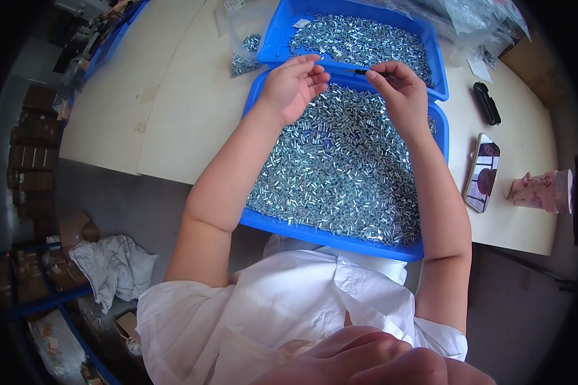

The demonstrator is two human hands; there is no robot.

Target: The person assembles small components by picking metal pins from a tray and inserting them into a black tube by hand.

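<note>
My left hand (294, 90) hovers over the far left corner of the near blue bin (327, 239), palm turned inward. Its fingers are loosely bent and apart, with nothing visible in them. Across from it, my right hand (404, 96) pinches a slim black-handled tool (361, 72) whose thin tip points toward the left hand; its exact kind is too small to make out. Below both hands, many small shiny metal pins or sleeves (340, 167) fill the near bin. Behind it, the far blue bin (440, 64) holds more of the same pieces (366, 42).
A clear bag of metal pieces (243, 63) stands left of the far bin. On the right lie a black case (487, 104), a phone (483, 173) and a pink cup (541, 191). Plastic bags (475, 22) are piled at the back. Shelving with a white cloth (115, 266) is at lower left.
</note>
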